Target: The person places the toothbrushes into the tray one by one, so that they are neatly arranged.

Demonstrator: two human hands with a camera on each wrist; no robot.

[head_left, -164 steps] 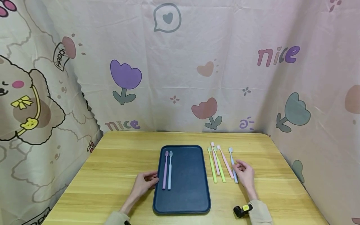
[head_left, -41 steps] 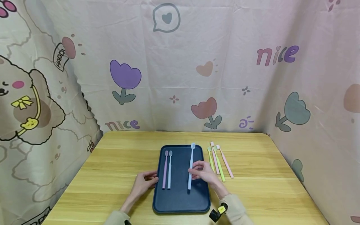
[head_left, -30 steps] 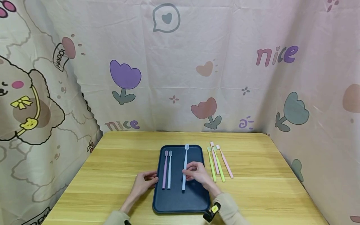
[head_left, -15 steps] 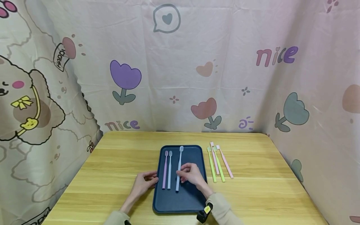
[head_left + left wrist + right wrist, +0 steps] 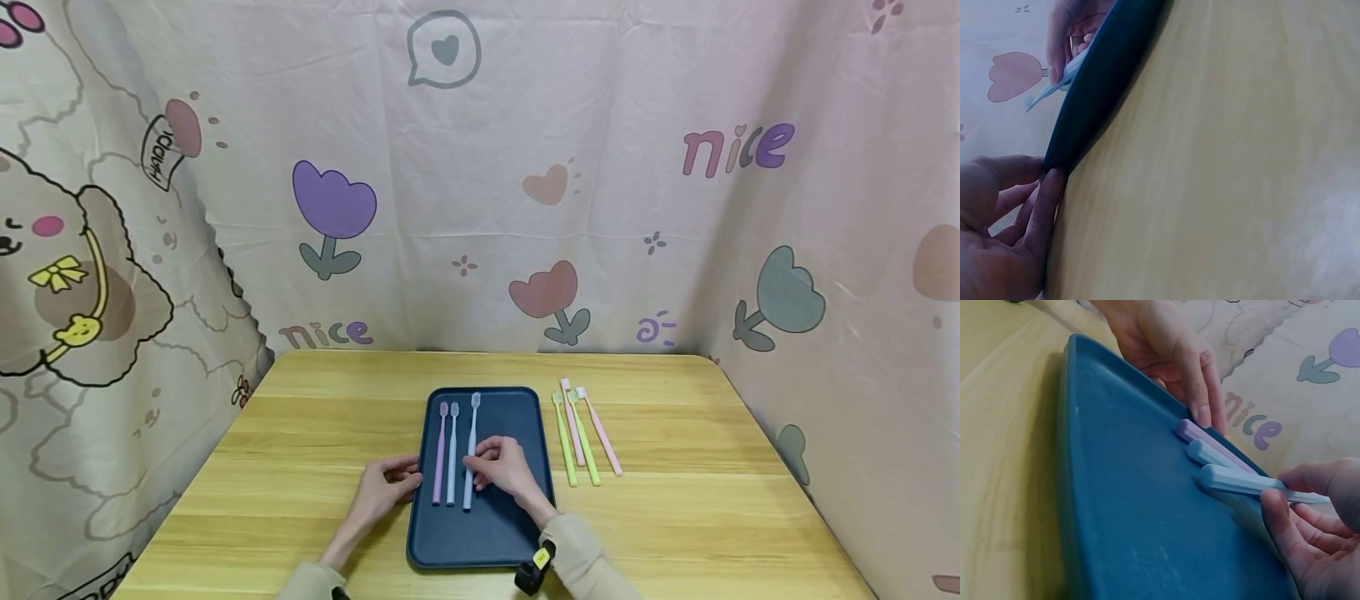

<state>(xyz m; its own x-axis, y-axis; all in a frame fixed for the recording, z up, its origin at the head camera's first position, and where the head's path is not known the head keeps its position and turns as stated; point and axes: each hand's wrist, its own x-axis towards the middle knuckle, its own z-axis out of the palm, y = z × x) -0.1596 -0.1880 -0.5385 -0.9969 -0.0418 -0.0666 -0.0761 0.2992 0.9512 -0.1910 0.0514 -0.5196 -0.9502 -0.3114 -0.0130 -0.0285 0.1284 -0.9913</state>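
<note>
My right hand [image 5: 504,467] pinches a light blue toothbrush [image 5: 472,433] by its handle between thumb and fingers, over the dark blue tray [image 5: 495,533]. In the right wrist view that toothbrush [image 5: 1241,481] has its handle end just above the tray floor. To its left on the tray lie a purple toothbrush [image 5: 440,458] and another pale blue toothbrush [image 5: 452,458], side by side with heads pointing away. At the tray's left rim, my left hand [image 5: 382,493] grips the edge with thumb and fingers; the left wrist view shows the fingertips [image 5: 1052,181] against it.
Right of the tray, several toothbrushes lie on the wooden table [image 5: 675,467]: green toothbrushes [image 5: 566,442] and pink toothbrushes [image 5: 602,433], some overlapping. A printed curtain [image 5: 450,167] hangs behind the table and at its sides.
My right hand took the light blue toothbrush from the group on the right, carried it left over the tray and lowered it beside the other two. The left hand stayed at the rim.
</note>
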